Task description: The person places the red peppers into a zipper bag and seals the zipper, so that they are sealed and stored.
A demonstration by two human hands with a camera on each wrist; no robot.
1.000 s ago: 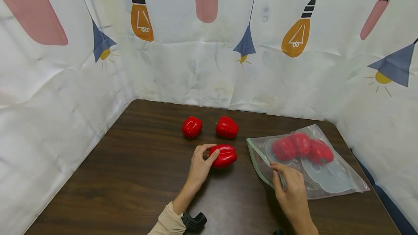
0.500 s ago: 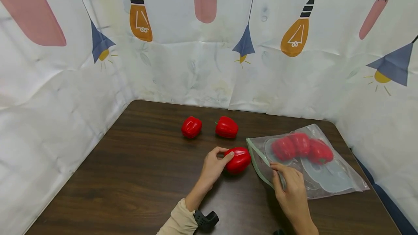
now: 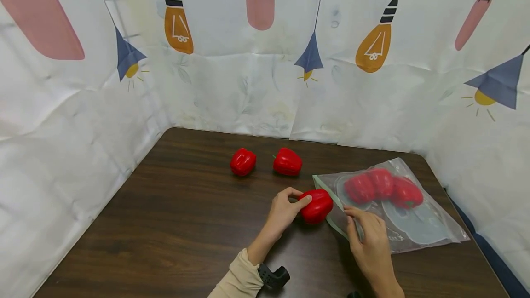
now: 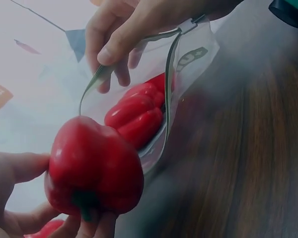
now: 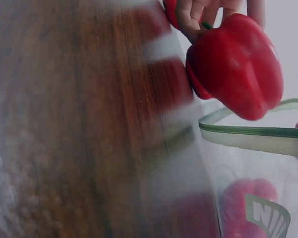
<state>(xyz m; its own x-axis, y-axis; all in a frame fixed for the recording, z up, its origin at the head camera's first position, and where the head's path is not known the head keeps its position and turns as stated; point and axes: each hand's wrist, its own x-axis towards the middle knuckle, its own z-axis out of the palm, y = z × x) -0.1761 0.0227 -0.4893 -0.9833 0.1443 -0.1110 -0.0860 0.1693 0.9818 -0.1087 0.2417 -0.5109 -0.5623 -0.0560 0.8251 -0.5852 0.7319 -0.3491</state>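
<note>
My left hand (image 3: 283,213) grips a red bell pepper (image 3: 316,206) by its stem end, right at the mouth of a clear zip bag (image 3: 430,217). In the left wrist view this pepper (image 4: 94,168) is in front of the bag's parted, green-edged opening. My right hand (image 3: 370,238) pinches the upper edge of that opening between thumb and fingers. Inside the bag lie 3 red peppers (image 3: 383,183), seen through the plastic. The right wrist view has the held pepper (image 5: 236,67) just above the green zip strip (image 5: 253,131).
Two more red peppers, one on the left (image 3: 243,162) and one on the right (image 3: 287,161), lie on the dark wooden table (image 3: 165,224) toward its back. A white curtain (image 3: 232,86) printed with lamps hangs round the table's back and sides.
My left hand has carried its pepper rightward from the middle of the table to the bag's mouth. My right hand keeps its hold on the bag's edge, almost unmoved.
</note>
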